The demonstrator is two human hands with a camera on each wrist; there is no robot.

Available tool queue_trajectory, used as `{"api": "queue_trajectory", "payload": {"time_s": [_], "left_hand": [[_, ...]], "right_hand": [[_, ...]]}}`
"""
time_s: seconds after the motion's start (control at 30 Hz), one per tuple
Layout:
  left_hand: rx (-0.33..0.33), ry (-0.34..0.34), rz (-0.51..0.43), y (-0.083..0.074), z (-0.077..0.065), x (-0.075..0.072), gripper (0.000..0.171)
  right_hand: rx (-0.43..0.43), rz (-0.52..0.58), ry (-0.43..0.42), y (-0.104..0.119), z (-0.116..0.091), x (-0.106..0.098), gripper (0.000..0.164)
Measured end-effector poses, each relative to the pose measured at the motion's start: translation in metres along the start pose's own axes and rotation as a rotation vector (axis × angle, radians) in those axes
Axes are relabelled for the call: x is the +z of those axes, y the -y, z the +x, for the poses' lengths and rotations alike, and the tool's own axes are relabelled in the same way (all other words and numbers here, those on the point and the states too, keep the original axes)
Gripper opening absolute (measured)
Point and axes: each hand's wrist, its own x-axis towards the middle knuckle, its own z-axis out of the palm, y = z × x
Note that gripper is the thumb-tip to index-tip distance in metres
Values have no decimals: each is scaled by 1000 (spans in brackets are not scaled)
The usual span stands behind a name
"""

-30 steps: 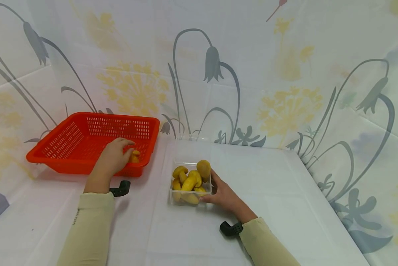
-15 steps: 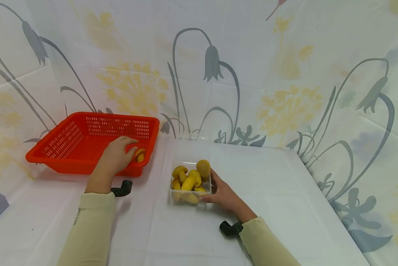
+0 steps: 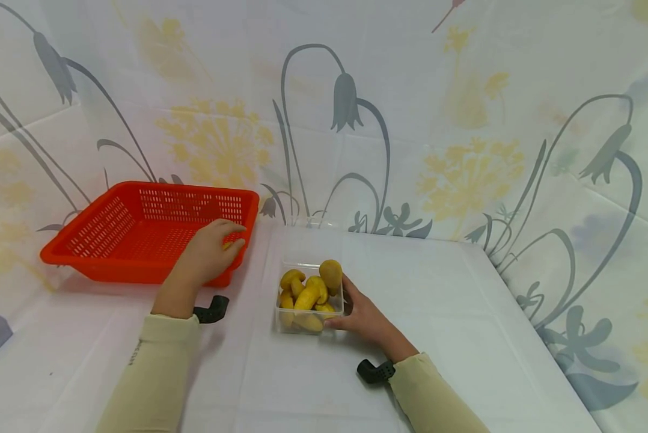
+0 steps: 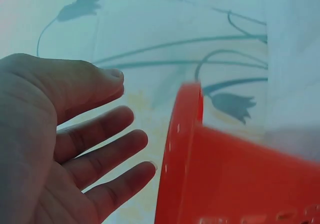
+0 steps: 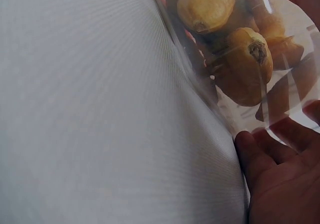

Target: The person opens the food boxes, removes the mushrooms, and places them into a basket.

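Note:
My left hand (image 3: 209, 248) reaches over the right end of a red plastic basket (image 3: 113, 264). A sliver of a yellow mushroom (image 3: 226, 245) shows between its thumb and fingers; the rest of that mushroom is hidden behind the hand. In the left wrist view the fingers (image 4: 107, 141) are loosely extended beside the basket's wall, with nothing visible against the palm. My right hand (image 3: 364, 316) grips the right side of a clear plastic box (image 3: 310, 314), thumb at the front corner and fingers behind. Several yellow mushrooms (image 3: 309, 296) fill the box, one round cap sticking above the rim.
Behind the box, a see-through lid (image 3: 313, 240) lies folded back on the white tablecloth (image 3: 437, 300). A flower-printed sheet (image 3: 410, 120) hangs along the back and right. A black wrist mount (image 3: 375, 371) sits on each arm.
My left hand has shifted right inside the basket, toward its right wall. The yellow mushroom by it has shifted slightly right and is now mostly covered. My right hand and the box have stayed put.

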Motion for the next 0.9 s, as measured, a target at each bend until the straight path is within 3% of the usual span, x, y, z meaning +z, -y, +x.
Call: {"api": "queue_trajectory", "payload": {"time_s": [0.2,0.47,0.7,0.9], "left_hand": [[86,-19,13,-10,2,9,35],[89,29,27,-28,1,19,37],[177,28,51,-41,-1,29,38],[207,44,48,-47,-2,33,40]], "right_hand": [[-10,1,-2,-1,0,0,114],[0,-15,-5,0,0,0,114],[-4,-15,-13,1,-1,0,114],[-12,-17,-19,0,-1,0,113]]}}
